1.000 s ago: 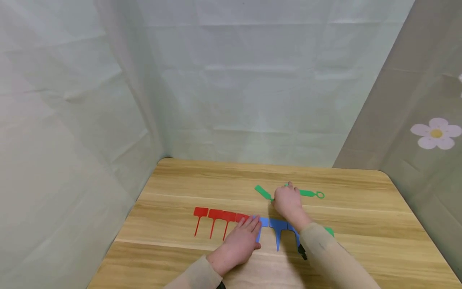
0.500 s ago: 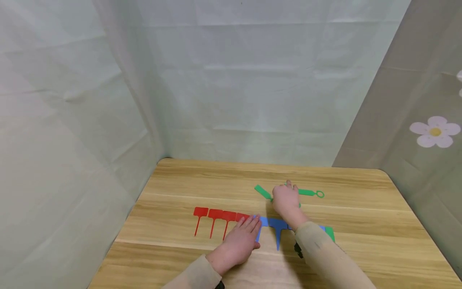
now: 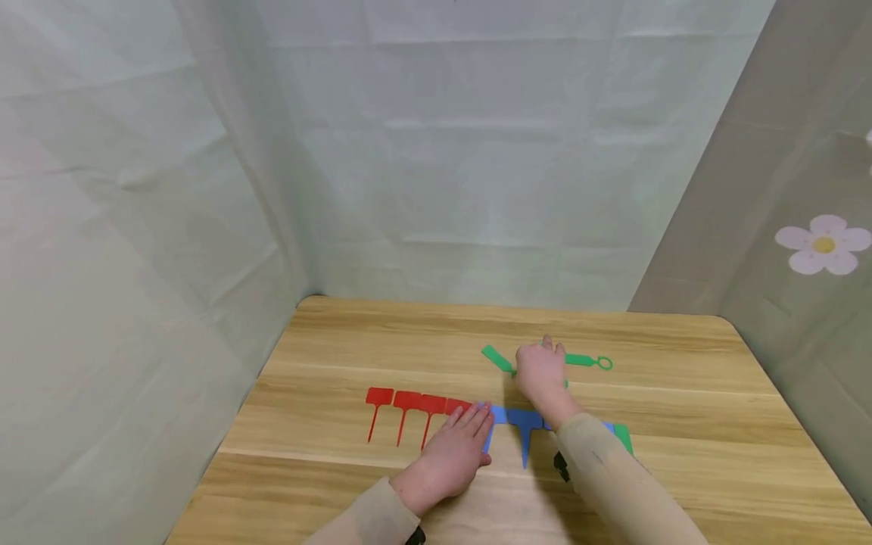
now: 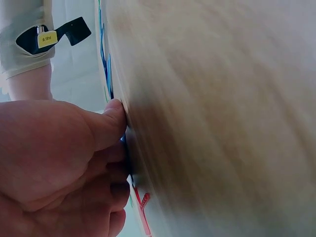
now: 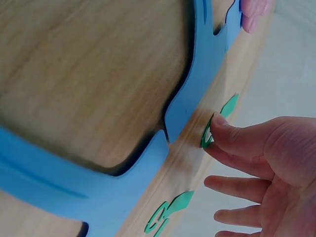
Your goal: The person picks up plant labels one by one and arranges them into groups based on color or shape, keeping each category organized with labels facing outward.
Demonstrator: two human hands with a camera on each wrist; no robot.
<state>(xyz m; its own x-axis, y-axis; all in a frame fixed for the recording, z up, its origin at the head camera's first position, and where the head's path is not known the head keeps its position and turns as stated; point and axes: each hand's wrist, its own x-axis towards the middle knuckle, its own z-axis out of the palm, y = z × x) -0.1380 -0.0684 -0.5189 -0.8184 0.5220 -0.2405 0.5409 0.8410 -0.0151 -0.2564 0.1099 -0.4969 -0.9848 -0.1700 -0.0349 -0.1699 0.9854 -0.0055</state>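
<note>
A row of flat T-shaped plant labels lies on the wooden table, red labels [image 3: 407, 401] at left and blue labels [image 3: 525, 420] toward the right. My left hand [image 3: 453, 453] rests with extended fingers over the spot where red meets blue, partly covering both. Farther back, my right hand [image 3: 541, 373] pinches a green ring-ended plant tag [image 5: 229, 105] by its ring between thumb and index finger; the other fingers are spread. In the right wrist view the tag lies low at the table surface. The left wrist view shows the left thumb and fingers [image 4: 114, 123] against the tabletop.
Another green ring tag [image 3: 587, 361] lies right of my right hand. A green piece [image 3: 623, 437] sits at the row's right end, partly behind the sleeve [image 3: 606, 465]. Pale cloth [image 3: 443, 151] hangs behind the wooden table [image 3: 715, 409].
My right hand and forearm have shifted slightly left, uncovering more of the row's right end. A bit of green now shows by the right wrist. My left hand stays put.
</note>
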